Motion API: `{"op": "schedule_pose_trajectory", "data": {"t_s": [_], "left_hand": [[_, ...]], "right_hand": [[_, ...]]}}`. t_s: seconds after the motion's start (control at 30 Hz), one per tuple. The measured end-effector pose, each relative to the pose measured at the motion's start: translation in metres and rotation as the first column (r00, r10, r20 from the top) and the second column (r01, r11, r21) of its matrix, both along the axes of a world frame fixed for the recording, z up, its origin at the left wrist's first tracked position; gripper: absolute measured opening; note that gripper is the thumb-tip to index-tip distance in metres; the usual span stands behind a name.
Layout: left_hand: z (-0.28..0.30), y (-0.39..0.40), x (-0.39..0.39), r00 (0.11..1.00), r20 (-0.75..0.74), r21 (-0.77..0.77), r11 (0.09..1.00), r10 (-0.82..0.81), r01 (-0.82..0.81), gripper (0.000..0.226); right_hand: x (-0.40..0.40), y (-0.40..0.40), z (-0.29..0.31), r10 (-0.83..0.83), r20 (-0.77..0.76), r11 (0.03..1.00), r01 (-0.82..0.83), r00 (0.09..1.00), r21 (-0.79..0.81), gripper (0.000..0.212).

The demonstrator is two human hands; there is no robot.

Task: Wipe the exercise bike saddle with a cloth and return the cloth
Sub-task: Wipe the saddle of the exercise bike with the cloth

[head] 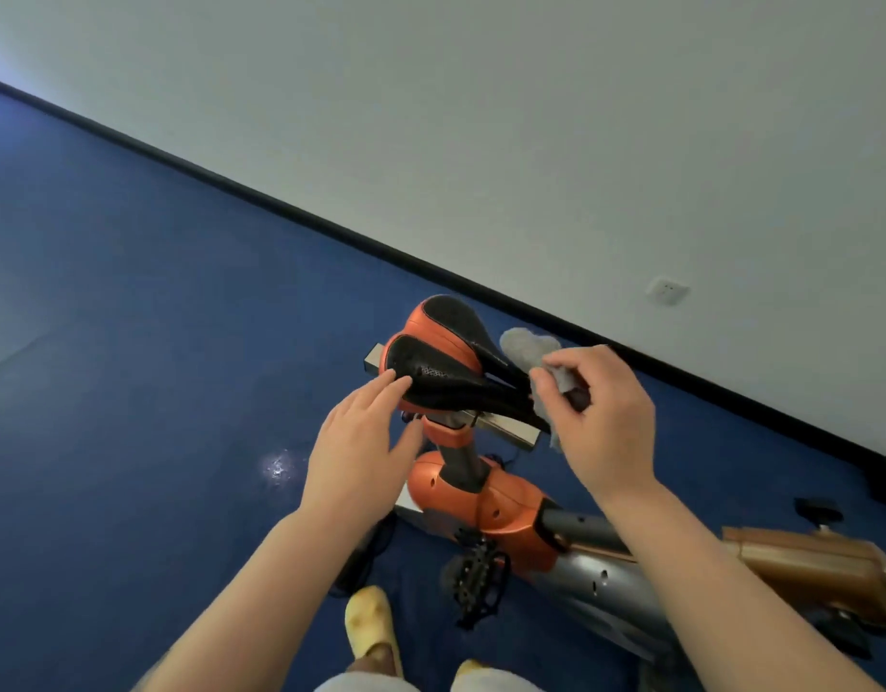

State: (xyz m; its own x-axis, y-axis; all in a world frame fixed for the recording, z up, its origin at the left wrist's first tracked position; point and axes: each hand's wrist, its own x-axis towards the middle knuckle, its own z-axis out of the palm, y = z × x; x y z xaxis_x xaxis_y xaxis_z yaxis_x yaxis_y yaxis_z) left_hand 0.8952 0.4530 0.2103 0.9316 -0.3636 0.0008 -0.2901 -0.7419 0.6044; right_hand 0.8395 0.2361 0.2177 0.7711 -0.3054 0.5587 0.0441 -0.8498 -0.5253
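Note:
The black and orange saddle (446,362) of the exercise bike sits in the middle of the view, its narrow nose pointing right. My right hand (600,417) pinches a grey cloth (526,349) against the saddle's nose; part of the cloth sticks up behind the saddle and part hangs below my fingers. My left hand (361,442) is spread open with its fingertips touching the wide rear edge of the saddle, its thumb near the orange seat post (456,442).
The orange and silver bike frame (511,506) runs down to the right, with a black pedal (476,581) below it. Blue floor lies to the left, a white wall with a socket (668,290) behind. My yellow slippers (371,621) stand by the bike.

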Motion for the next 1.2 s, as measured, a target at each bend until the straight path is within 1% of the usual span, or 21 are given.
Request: {"op": "schedule_pose_trajectory", "data": {"t_s": [0.07,0.13,0.23,0.3,0.33,0.37,0.4,0.47,0.53,0.6,0.67,0.73,0.8,0.87,0.9,0.93,1.0,1.1,1.13,1.2], "left_hand": [[-0.008,-0.001,0.017,0.999,-0.010,0.000,0.999,-0.033,0.033,0.052],[-0.018,-0.001,0.030,0.997,-0.009,0.013,0.997,-0.076,0.077,0.055],[-0.032,-0.001,0.044,0.994,-0.005,-0.011,0.994,-0.110,0.110,0.063],[-0.040,-0.004,0.049,0.994,-0.036,-0.043,0.994,-0.100,0.098,0.067],[-0.044,-0.006,0.050,0.994,-0.060,-0.065,0.994,-0.089,0.085,0.069],[-0.046,-0.009,0.050,0.993,-0.081,-0.093,0.993,-0.082,0.074,0.071],[-0.048,-0.011,0.051,0.992,-0.096,-0.118,0.991,-0.078,0.067,0.072],[-0.051,-0.016,0.053,0.993,-0.096,-0.138,0.989,-0.075,0.061,0.073],[-0.055,-0.020,0.055,0.996,-0.072,-0.128,0.991,-0.058,0.049,0.074],[-0.057,-0.024,0.055,0.998,-0.048,-0.121,0.992,-0.035,0.029,0.074],[-0.059,-0.027,0.052,0.999,-0.047,-0.126,0.992,-0.004,-0.002,0.073],[-0.061,-0.030,0.051,0.999,-0.047,-0.124,0.992,0.020,-0.026,0.074],[-0.064,-0.030,0.050,0.999,-0.041,-0.113,0.993,0.023,-0.028,0.076],[-0.066,-0.029,0.050,0.999,-0.041,-0.106,0.994,0.020,-0.024,0.077],[-0.066,-0.029,0.050,0.999,-0.041,-0.105,0.994,0.021,-0.025,0.076],[-0.066,-0.029,0.049,0.999,-0.041,-0.107,0.994,0.029,-0.033,0.076],[-0.065,-0.030,0.049,0.997,-0.051,-0.123,0.991,0.056,-0.062,0.075],[-0.067,-0.033,0.049,0.992,-0.072,-0.170,0.979,0.103,-0.114,0.073],[-0.067,-0.035,0.048,0.990,-0.076,-0.190,0.973,0.118,-0.131,0.072],[-0.067,-0.036,0.045,0.982,-0.100,-0.234,0.956,0.158,-0.178,0.071]], "right_hand": [[0.014,0.008,-0.021,0.006,-0.145,0.996,-0.019,0.989,-0.084,0.011],[0.024,0.017,-0.044,-0.010,-0.242,0.994,-0.018,0.970,-0.111,0.012],[0.034,0.028,-0.065,0.032,-0.260,0.998,-0.045,0.965,-0.046,0.015],[0.035,0.031,-0.075,0.089,-0.327,0.995,-0.100,0.941,-0.019,0.033],[0.032,0.030,-0.079,0.102,-0.370,0.988,-0.137,0.923,-0.067,0.041],[0.028,0.025,-0.083,0.107,-0.407,0.971,-0.183,0.907,-0.151,0.045],[0.021,0.017,-0.086,0.109,-0.439,0.944,-0.230,0.892,-0.234,0.047],[0.006,-0.005,-0.090,0.103,-0.482,0.901,-0.287,0.870,-0.326,0.049],[-0.005,-0.022,-0.093,0.097,-0.501,0.881,-0.308,0.860,-0.360,0.052],[-0.003,-0.022,-0.096,0.093,-0.507,0.885,-0.304,0.857,-0.352,0.055],[0.014,-0.010,-0.095,0.108,-0.489,0.900,-0.294,0.866,-0.322,0.055],[0.034,0.000,-0.091,0.156,-0.476,0.899,-0.324,0.866,-0.296,0.052],[0.043,-0.005,-0.087,0.189,-0.515,0.846,-0.405,0.836,-0.346,0.052],[0.035,-0.020,-0.088,0.173,-0.574,0.769,-0.474,0.800,-0.429,0.057],[0.028,-0.027,-0.089,0.166,-0.600,0.747,-0.497,0.783,-0.442,0.060],[0.022,-0.032,-0.089,0.163,-0.616,0.744,-0.506,0.770,-0.436,0.062],[0.024,-0.027,-0.088,0.151,-0.607,0.777,-0.473,0.780,-0.415,0.061],[0.058,0.005,-0.083,0.163,-0.581,0.819,-0.438,0.797,-0.370,0.055],[0.068,0.013,-0.080,0.174,-0.585,0.813,-0.451,0.792,-0.368,0.056],[0.078,0.014,-0.078,0.192,-0.615,0.769,-0.506,0.765,-0.390,0.059]]}}
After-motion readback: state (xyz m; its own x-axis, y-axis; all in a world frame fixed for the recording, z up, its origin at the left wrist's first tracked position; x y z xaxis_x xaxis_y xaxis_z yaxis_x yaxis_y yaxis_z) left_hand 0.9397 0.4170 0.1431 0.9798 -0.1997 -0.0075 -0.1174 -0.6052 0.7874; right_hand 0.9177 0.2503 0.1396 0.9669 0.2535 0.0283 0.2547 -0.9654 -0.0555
